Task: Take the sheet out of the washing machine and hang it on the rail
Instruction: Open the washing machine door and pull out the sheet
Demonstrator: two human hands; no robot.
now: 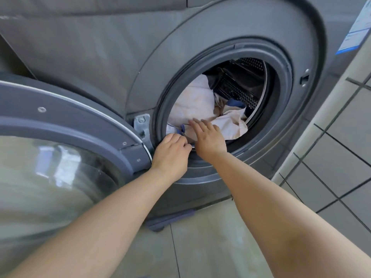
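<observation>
Pale sheet (200, 101) under flat right hand (208, 137), left hand (172, 151) curled

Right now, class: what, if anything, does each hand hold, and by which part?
The left hand pinches the pale crumpled sheet by its blue-trimmed edge at the drum's lower rim. The right hand rests on it with straight fingers, gripping nothing.

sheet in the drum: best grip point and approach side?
Grip the sheet at the bunched fold on the drum's lower lip, by the hands. Come straight in from the front through the open port, low. That fold lies nearest the opening and is loosely crumpled, so it should pinch easily; the rest is piled deeper against the drum.
</observation>
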